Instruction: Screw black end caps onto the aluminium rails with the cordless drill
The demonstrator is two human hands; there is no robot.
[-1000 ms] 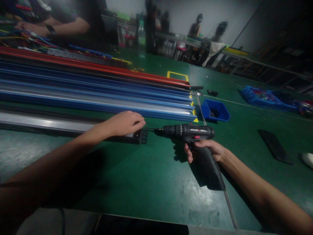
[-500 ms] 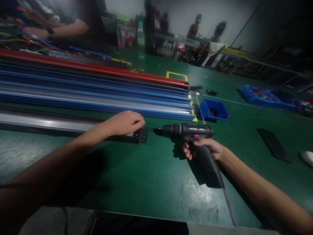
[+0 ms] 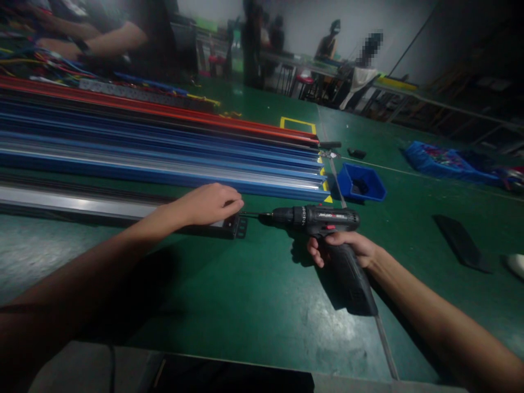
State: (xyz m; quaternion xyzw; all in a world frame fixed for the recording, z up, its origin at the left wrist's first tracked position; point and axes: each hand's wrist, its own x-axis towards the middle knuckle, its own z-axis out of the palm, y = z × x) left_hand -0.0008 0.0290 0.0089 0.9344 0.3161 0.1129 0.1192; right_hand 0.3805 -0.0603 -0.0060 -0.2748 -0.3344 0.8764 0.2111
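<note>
My right hand (image 3: 341, 244) is wrapped round the handle of a black cordless drill (image 3: 315, 218), which lies on its side just over the green table. The drill's long thin bit (image 3: 254, 214) points left, its tip at the end of a long black and silver metal profile (image 3: 82, 203). At that end sits a black slotted end bracket (image 3: 241, 226). My left hand (image 3: 213, 204) is closed over the end of the profile, fingers bent round its far side. Those fingertips are partly hidden.
Several blue profiles (image 3: 164, 161) and a red profile (image 3: 184, 112) lie behind. A blue bin (image 3: 362, 183) stands behind the drill. To the right are a dark flat piece (image 3: 460, 243) and a blue tray of small parts (image 3: 442, 158). A co-worker's arm (image 3: 110, 43) reaches over coloured wires.
Hands, drill and profile keep nearly the same places. The view has shifted very slightly, and the co-worker's hands at the back left have moved a little.
</note>
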